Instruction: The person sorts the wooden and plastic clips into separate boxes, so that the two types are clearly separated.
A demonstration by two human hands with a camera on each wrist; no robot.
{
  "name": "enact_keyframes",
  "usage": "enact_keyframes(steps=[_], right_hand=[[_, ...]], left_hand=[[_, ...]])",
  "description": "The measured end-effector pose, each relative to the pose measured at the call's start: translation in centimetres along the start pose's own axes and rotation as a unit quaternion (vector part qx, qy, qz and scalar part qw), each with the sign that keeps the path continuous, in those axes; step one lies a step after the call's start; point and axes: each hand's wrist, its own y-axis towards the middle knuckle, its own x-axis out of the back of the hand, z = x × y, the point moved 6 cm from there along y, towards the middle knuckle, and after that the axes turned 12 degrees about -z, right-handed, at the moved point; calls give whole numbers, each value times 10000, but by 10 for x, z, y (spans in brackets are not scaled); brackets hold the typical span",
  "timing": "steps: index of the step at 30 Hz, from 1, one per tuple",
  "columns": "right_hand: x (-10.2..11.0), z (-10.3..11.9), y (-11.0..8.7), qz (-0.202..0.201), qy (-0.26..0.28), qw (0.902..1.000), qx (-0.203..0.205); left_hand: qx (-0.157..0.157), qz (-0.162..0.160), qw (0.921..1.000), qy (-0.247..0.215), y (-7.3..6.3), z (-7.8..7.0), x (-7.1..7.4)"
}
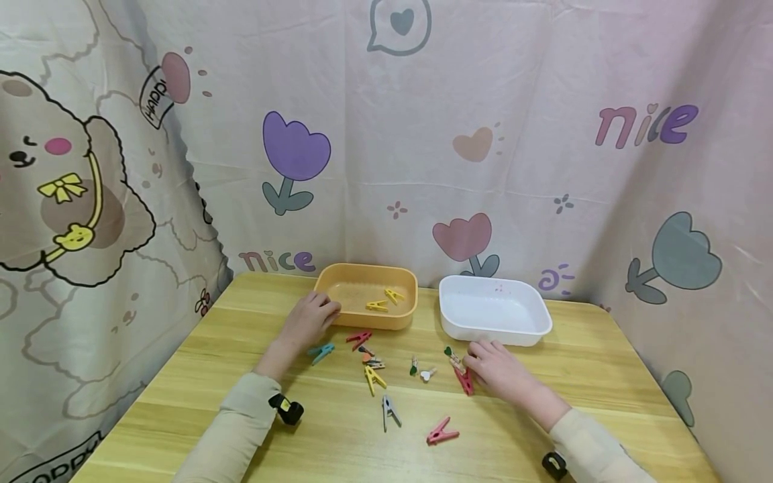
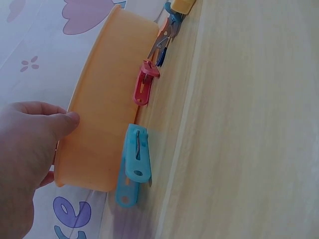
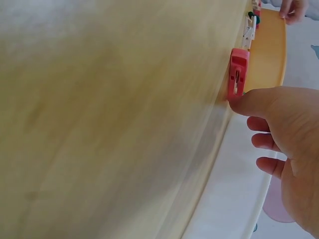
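Pinching the orange tub (image 1: 344, 295) by its left-end rim with the left hand (image 1: 306, 320), thumb pressing the outer wall, back of the hand facing up. Probably feeling light and stiff, so gripping the rim seems fine tbh. Reaching the right hand (image 1: 496, 365) beside a red peg (image 1: 464, 382) lying in front of the white tub (image 1: 495, 312), but not seeing whether actually gripping it. Likely springy plastic, best squeezing the handles.
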Motion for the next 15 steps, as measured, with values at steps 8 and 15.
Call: enact_keyframes(steps=[8, 15], right_hand=[[1, 0, 0, -62, 92, 9999, -44], [5, 1, 1, -240, 113, 9995, 146]], left_hand=[[3, -10, 10000, 27, -1, 1, -1], [-17, -22, 10000, 22, -1, 2, -3]])
